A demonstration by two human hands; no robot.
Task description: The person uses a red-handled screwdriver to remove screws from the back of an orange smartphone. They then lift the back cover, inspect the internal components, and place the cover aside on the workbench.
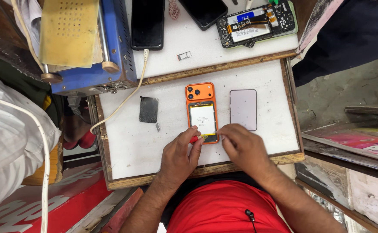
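An orange phone [201, 112] lies face down and opened on the white work board [171, 142], its pale battery showing. My left hand [179, 156] grips a small screwdriver with a red and yellow handle [199, 137] at the phone's bottom edge. My right hand [242, 149] pinches the tool's tip end at the phone's lower right corner. A pale back panel [243, 109] lies just right of the phone. A dark square plate [148, 109] lies to its left.
A blue machine with a yellow pad [85, 43] stands at the back left, a white cable [124, 101] trailing from it. Two dark phones [147, 23] and an opened phone with exposed boards [258, 22] lie on the rear shelf. A small tray part [184, 55] lies there too.
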